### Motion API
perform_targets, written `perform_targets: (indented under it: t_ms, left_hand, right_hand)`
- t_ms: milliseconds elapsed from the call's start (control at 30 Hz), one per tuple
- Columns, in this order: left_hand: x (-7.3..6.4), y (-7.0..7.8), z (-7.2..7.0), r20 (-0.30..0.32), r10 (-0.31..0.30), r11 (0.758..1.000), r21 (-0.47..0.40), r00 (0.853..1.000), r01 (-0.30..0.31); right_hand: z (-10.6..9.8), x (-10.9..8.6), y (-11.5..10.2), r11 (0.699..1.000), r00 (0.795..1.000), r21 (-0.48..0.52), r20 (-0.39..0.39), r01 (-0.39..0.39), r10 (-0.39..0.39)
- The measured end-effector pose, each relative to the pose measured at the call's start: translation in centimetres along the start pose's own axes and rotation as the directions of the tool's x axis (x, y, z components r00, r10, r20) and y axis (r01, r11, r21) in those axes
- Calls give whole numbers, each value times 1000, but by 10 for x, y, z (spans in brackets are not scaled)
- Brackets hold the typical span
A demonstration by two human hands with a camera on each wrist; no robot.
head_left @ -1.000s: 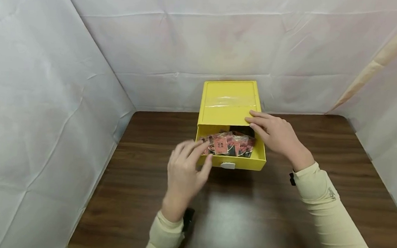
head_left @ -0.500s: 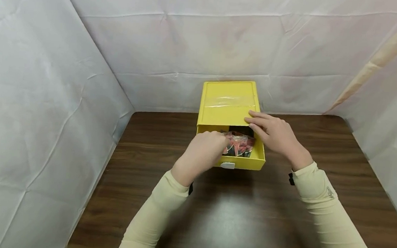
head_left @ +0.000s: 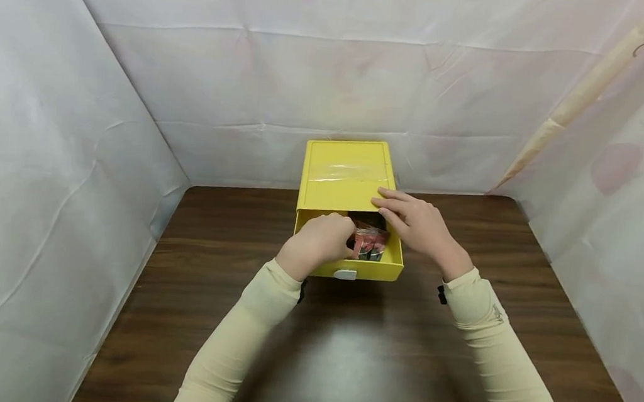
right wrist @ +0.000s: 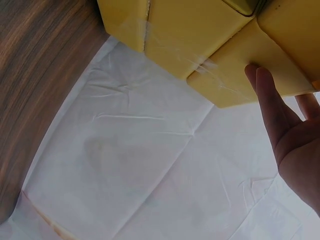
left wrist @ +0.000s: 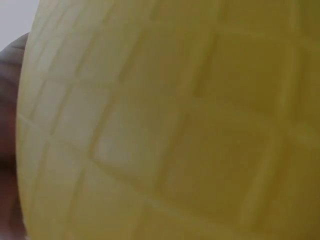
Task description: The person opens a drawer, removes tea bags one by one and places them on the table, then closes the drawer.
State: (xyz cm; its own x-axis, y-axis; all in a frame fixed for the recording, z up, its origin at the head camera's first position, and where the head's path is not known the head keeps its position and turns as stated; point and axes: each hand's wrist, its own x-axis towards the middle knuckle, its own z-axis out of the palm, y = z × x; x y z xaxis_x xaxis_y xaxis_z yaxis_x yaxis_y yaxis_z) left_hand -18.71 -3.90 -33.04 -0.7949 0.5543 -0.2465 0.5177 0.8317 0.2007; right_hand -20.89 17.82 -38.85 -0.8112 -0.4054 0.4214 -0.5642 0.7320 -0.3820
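Observation:
A yellow box [head_left: 342, 158] stands at the back of the table, its drawer [head_left: 376, 271] pulled out towards me. Pink and dark printed sachets [head_left: 372, 241] lie inside. My left hand [head_left: 317, 241] reaches down over the drawer's left half, fingers bent among the sachets. Its fingertips are hidden, so I cannot tell whether it pinches one. The left wrist view is filled by a yellow wall with a grid pattern [left wrist: 150, 125]. My right hand [head_left: 419, 227] rests straight fingers on the box top's front right corner; the right wrist view shows that hand [right wrist: 300, 135] against the yellow box [right wrist: 240, 75].
A white handle [head_left: 345, 274] sits on the drawer's front. The dark wooden table [head_left: 228, 244] reaches back to a pale sheet wall [head_left: 331, 82]. More sheeting hangs on the left and right, with a cream-covered pole [head_left: 573, 107] at the back right corner.
My left hand has gone from above the drawer's left front corner down into the drawer, its fingers bending over the sachets. The right hand stays on the box. The head view has shifted slightly.

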Motion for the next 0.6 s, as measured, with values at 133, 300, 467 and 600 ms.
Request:
perform_targets:
  t_ms: [133, 300, 467, 600]
  left_hand:
    - [4, -2, 3, 0, 12, 1000, -7, 1000, -12]
    - [7, -2, 5, -16, -17, 1000, -1, 1000, 17]
    - [11, -1, 8, -54, -49, 998, 36, 997, 51]
    - [12, 0, 10, -72, -53, 997, 52, 996, 57]
  right_hand:
    - [-1, -1, 2, 1000, 1000, -18, -12, 4, -5]
    - [-4, -2, 4, 1000, 1000, -15, -8, 2, -2]
    - [-6, -4, 4, 1000, 1000, 0, -2, 0, 0]
    - [-7, -4, 4, 1000, 1000, 13, -3, 4, -4]
